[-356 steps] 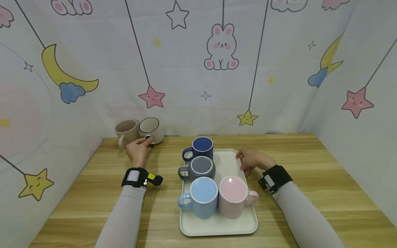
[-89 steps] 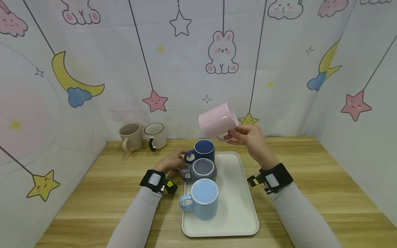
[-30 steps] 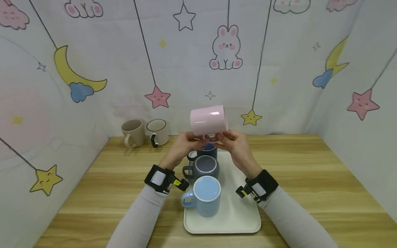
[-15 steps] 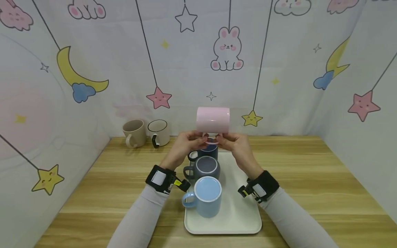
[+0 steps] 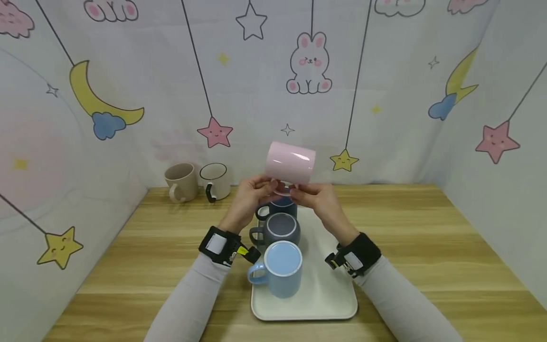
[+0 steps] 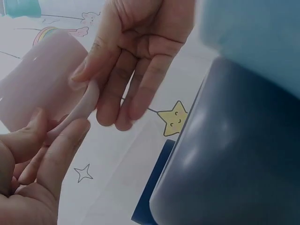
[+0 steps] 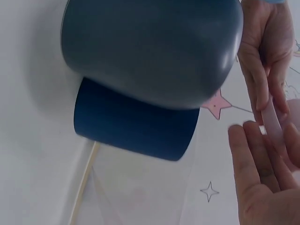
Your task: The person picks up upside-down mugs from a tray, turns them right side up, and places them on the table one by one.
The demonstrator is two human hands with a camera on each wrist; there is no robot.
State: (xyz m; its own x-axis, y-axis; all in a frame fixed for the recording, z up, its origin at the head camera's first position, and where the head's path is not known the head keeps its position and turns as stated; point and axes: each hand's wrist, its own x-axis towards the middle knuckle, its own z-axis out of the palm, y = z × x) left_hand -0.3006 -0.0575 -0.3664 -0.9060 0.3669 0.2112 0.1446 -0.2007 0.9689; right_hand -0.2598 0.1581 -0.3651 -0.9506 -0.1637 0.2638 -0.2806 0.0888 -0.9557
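A pink mug (image 5: 290, 162) is held sideways in the air above the tray's far end, its left end slightly higher. My left hand (image 5: 251, 198) and my right hand (image 5: 319, 203) pinch its handle from either side, the handle pointing down. In the left wrist view the left hand (image 6: 37, 173) has thumb and forefinger on the handle (image 6: 82, 108), opposite the right hand (image 6: 136, 56). Below, a navy mug (image 5: 285, 206), a grey mug (image 5: 282, 227) and a light blue mug (image 5: 283, 270) stand upside down in a row on the white tray (image 5: 326, 285); the hands partly hide the navy one.
At the back left of the wooden table (image 5: 406, 247), a beige mug (image 5: 183, 183) and a white mug (image 5: 217, 181) with black rim and handle stand upright, mouths up. A cartoon-printed cloth wall (image 5: 256, 85) encloses the table's back and sides.
The pink mug has gone from upside down on the tray into my right hand, then both hands. My left hand left the white mug, passed the tray mugs and joined. Just now the mug tilts slightly.
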